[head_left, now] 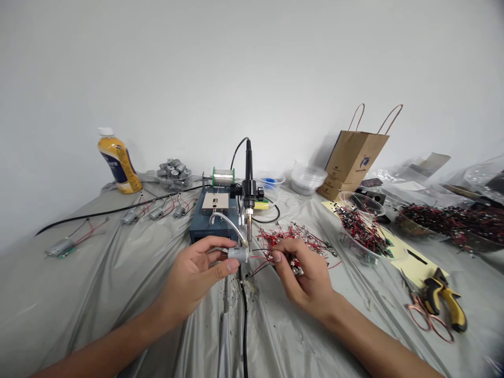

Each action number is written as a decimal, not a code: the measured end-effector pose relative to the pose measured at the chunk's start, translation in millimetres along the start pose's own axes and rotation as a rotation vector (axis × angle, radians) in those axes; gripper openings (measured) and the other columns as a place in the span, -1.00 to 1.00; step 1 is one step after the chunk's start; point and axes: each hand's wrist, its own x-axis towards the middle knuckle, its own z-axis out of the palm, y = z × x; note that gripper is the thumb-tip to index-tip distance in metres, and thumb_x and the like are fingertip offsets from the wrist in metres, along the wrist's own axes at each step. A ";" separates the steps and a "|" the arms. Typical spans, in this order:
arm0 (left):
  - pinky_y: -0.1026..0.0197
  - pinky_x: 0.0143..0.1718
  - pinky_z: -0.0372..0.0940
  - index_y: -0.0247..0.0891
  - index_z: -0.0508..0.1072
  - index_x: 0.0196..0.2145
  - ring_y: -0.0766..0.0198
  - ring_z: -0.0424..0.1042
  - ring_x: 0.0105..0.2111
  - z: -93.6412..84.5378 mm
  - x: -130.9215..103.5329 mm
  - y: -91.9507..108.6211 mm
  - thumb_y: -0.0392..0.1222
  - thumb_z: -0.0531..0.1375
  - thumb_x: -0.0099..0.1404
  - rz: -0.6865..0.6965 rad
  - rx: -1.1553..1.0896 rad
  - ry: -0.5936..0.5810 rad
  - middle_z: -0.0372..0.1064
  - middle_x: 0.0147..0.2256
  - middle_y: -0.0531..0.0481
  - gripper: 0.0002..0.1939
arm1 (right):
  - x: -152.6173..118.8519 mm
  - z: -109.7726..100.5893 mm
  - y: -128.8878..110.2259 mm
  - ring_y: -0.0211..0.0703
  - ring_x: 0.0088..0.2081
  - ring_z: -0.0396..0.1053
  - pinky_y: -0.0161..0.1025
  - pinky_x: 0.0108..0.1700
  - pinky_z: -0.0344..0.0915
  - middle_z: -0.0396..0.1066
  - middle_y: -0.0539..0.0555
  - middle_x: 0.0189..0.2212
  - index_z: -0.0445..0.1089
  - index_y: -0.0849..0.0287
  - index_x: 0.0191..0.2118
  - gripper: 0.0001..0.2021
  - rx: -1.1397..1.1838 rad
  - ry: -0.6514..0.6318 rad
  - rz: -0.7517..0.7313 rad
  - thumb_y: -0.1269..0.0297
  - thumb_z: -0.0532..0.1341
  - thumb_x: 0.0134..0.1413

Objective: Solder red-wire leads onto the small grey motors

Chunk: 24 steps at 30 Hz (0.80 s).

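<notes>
Between the thumb and fingers of my left hand (199, 270) is a small grey electric motor (236, 254), its end right under the tip of an upright soldering iron (249, 220). A curved solder feed tube (232, 223) comes down to the same spot. My right hand (309, 275) is closed in a pinch on a thin red wire (258, 256) that runs to the motor's end. Close behind the right hand lies a heap of red wires with small metal parts (291, 236). The exact contact at the iron's tip is too small to make out.
A blue soldering station (197, 228) stands behind the left hand with a solder spool (223, 177). Wired motors (61, 248) lie left, near a bottle (120, 163). Scissors (419, 310), pliers (444, 299), wire-filled bowls (364, 236) and a paper bag (350, 163) are right.
</notes>
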 end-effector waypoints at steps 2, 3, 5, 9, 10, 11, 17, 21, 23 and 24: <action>0.36 -0.25 0.40 -0.23 0.55 -0.18 0.36 0.51 -0.31 -0.2 -0.1 -0.3 -0.19 0.47 0.12 -0.002 0.001 -0.002 0.58 -0.32 0.03 -0.69 | 0.3 0.3 -0.9 -0.32 -0.44 0.35 -0.36 -0.39 0.25 0.39 -0.02 -0.42 0.27 0.13 -0.16 -0.89 0.001 0.006 -0.005 0.47 0.14 0.25; 0.37 -0.25 0.39 -0.23 0.55 -0.18 0.36 0.51 -0.32 -0.4 -0.2 -0.6 -0.18 0.47 0.12 -0.003 0.001 -0.006 0.58 -0.33 0.04 -0.69 | 0.6 0.4 -1.4 -0.33 -0.45 0.34 -0.37 -0.39 0.25 0.39 -0.03 -0.42 0.27 0.14 -0.16 -0.89 0.003 0.013 -0.010 0.47 0.14 0.25; 0.37 -0.25 0.39 -0.22 0.55 -0.16 0.37 0.51 -0.32 -0.6 -0.3 -1.2 -0.18 0.46 0.13 0.001 0.001 -0.016 0.58 -0.34 0.04 -0.69 | 1.3 0.2 -2.5 -0.35 -0.46 0.31 -0.38 -0.39 0.24 0.38 -0.04 -0.42 0.27 0.15 -0.17 -0.89 0.005 0.030 -0.022 0.48 0.15 0.25; 0.35 -0.24 0.40 -0.20 0.55 -0.17 0.35 0.51 -0.30 -1.3 -0.8 -2.2 -0.18 0.46 0.14 0.012 -0.008 -0.019 0.59 -0.30 0.03 -0.69 | 1.9 0.2 -2.9 -0.37 -0.44 0.31 -0.40 -0.37 0.24 0.38 -0.05 -0.41 0.28 0.15 -0.16 -0.89 -0.010 0.033 -0.024 0.49 0.14 0.25; 0.36 -0.24 0.40 -0.20 0.55 -0.17 0.36 0.51 -0.30 -1.5 -0.9 -2.3 -0.18 0.46 0.14 0.011 -0.007 -0.019 0.59 -0.30 0.03 -0.69 | 1.8 0.4 -2.5 -0.37 -0.44 0.32 -0.40 -0.37 0.24 0.38 -0.05 -0.41 0.28 0.15 -0.16 -0.89 -0.011 0.029 -0.023 0.49 0.14 0.25; 0.36 -0.25 0.39 -0.21 0.55 -0.17 0.36 0.51 -0.30 -1.7 -0.9 -2.3 -0.18 0.46 0.14 0.010 -0.006 -0.019 0.59 -0.31 0.03 -0.70 | 1.5 0.5 -2.1 -0.38 -0.44 0.32 -0.40 -0.36 0.24 0.38 -0.05 -0.41 0.27 0.15 -0.16 -0.88 -0.010 0.025 -0.022 0.49 0.14 0.25; 0.36 -0.24 0.40 -0.21 0.54 -0.16 0.36 0.51 -0.30 -1.0 -0.3 -2.0 -0.18 0.46 0.14 0.015 0.001 -0.017 0.59 -0.32 0.04 -0.69 | -0.6 1.1 -0.3 -0.37 -0.43 0.36 -0.40 -0.38 0.23 0.40 -0.05 -0.40 0.27 0.15 -0.16 -0.90 -0.023 0.005 -0.020 0.47 0.14 0.26; 0.37 -0.25 0.39 -0.21 0.55 -0.17 0.37 0.51 -0.32 0.0 0.2 -1.9 -0.17 0.46 0.14 0.006 0.001 -0.017 0.59 -0.34 0.05 -0.70 | -1.2 1.7 0.3 -0.37 -0.44 0.36 -0.40 -0.40 0.21 0.41 -0.05 -0.39 0.27 0.14 -0.15 -0.90 -0.031 0.002 -0.015 0.47 0.14 0.26; 0.37 -0.25 0.40 -0.21 0.54 -0.16 0.37 0.51 -0.32 0.0 0.2 -1.9 -0.17 0.45 0.14 0.004 -0.001 -0.019 0.59 -0.34 0.05 -0.70 | -1.2 2.3 0.7 -0.37 -0.43 0.36 -0.40 -0.39 0.21 0.41 -0.05 -0.39 0.27 0.14 -0.15 -0.89 -0.030 -0.005 -0.010 0.46 0.14 0.26; 0.37 -0.25 0.40 -0.21 0.54 -0.16 0.37 0.51 -0.32 -0.1 0.1 -1.8 -0.17 0.45 0.15 0.003 0.000 -0.018 0.59 -0.33 0.05 -0.69 | -1.1 2.5 0.9 -0.37 -0.44 0.36 -0.40 -0.38 0.21 0.41 -0.05 -0.39 0.26 0.14 -0.15 -0.89 -0.029 -0.006 -0.008 0.47 0.14 0.26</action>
